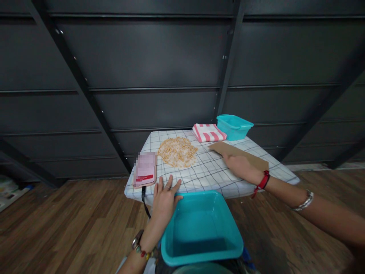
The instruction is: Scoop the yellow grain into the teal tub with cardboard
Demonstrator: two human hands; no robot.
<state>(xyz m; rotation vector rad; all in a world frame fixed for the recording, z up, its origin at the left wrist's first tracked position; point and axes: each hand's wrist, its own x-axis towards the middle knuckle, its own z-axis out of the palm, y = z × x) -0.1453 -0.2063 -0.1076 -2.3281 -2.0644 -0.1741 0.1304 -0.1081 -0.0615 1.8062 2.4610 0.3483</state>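
Observation:
My right hand [238,164] grips the near edge of a flat brown piece of cardboard [248,156] on the right side of the table, its fingertips partly hidden. With fingers spread, my left hand [165,194] rests at the table's front edge, its thumb by the corner of a turquoise plastic basin [202,224]. That basin is empty inside and sits just below the table edge, close to my body. Beyond my left hand, a loose heap of yellow kernels mixed with white grains [178,152] is spread on the checked tablecloth [196,180].
A pink phone case or wallet [146,169] with a black strap [145,199] lies at the table's left edge. Toward the back are a folded pink-and-white striped towel [209,133] and a smaller turquoise basin [234,127]. A dark panelled wall [159,53] rises behind.

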